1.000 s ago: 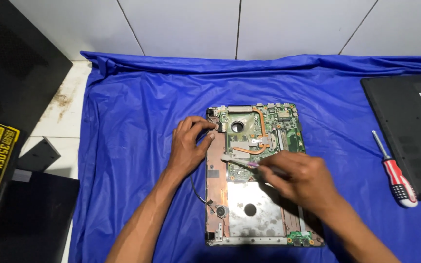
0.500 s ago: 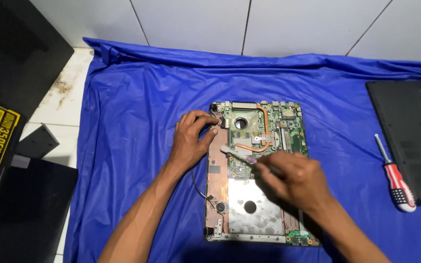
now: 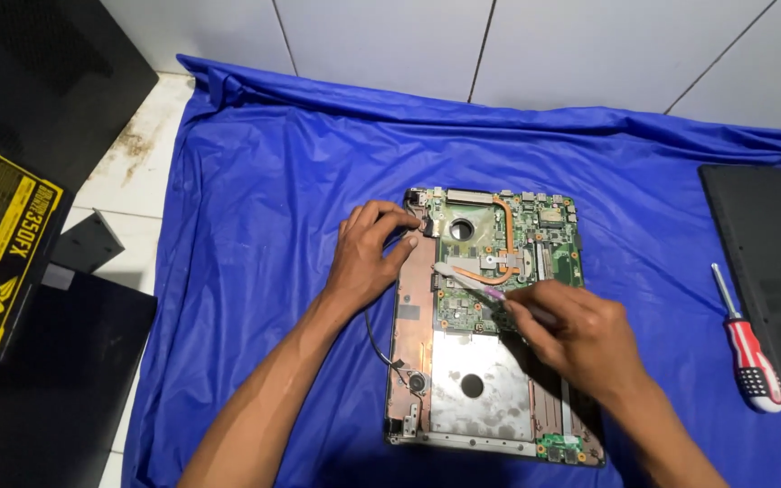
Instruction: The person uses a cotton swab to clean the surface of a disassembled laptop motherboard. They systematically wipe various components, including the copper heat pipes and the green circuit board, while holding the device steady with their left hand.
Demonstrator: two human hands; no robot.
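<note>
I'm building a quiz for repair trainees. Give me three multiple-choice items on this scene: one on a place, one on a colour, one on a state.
1. Where does the screwdriver lie?
A. on the circuit board
B. on the blue cloth, right of the opened laptop base
C. in the left hand

2. What colour is the curved pipe on the circuit board?
A. copper-orange
B. white
C. blue

3. What is the right hand doing?
A. resting empty
B. gripping the screwdriver
C. holding a thin tool over the board

Answers: 1 B, it rests on cloth beside the dark laptop part. 2 A, its bend is orange. 3 C, the tool juts from its fingers, while the left hand touches the base's top left corner.
</note>
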